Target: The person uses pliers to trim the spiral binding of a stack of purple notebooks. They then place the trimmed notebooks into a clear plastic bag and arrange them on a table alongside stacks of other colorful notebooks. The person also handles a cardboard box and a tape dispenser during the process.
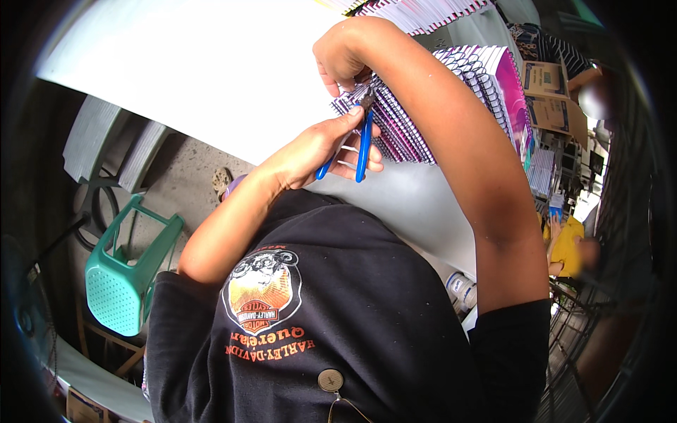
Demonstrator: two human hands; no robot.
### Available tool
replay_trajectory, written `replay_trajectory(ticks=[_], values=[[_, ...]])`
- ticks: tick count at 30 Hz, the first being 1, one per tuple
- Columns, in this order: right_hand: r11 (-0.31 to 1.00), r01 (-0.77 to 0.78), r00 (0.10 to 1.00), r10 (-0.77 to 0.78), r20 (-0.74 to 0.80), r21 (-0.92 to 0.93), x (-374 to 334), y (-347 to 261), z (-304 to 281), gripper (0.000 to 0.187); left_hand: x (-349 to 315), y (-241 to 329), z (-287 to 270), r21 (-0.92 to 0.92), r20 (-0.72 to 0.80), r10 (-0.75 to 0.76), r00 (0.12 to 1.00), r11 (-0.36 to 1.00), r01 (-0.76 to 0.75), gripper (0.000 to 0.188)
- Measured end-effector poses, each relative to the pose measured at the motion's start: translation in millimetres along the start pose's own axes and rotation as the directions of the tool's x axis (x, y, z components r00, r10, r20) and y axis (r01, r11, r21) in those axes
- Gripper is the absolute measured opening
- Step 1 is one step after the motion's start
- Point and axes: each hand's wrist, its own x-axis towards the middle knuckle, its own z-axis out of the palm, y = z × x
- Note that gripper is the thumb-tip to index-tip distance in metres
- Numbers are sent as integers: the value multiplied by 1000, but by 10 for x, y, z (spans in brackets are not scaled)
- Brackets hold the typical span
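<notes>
My left hand (330, 146) is closed around cutting pliers with blue handles (364, 148). Their dark jaws (367, 99) point away from me, at the wire bindings of a row of spiral notebooks (403, 123). The handles are spread apart, with the thumb on top and the fingers behind. My right arm reaches across the notebooks. At their far left end, my right hand (342, 58) bends its fingers down next to the plier jaws. What those fingertips grip is too small and partly hidden. The notebooks are packed side by side, with purple and pink covers and dark coils.
More spiral notebooks (430, 15) lie at the far side of the white table (211, 84). A green plastic stool (116, 282) stands on the floor at left, near grey benches (99, 137). Cardboard boxes (550, 99) and a person in yellow (570, 247) are off to the right.
</notes>
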Motion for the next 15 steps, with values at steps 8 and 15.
replay_trajectory(ticks=[8, 15], values=[[969, -182, 983, 179, -30, -167, -125, -21, 16, 25, 0, -17, 20, -1, -18, -13, 1000, 1000, 13, 55], [997, -71, 997, 71, -28, -14, -230, 111, -84, 27, -22, -20, 1, 27, -16, 5, 1000, 1000, -5, 56]])
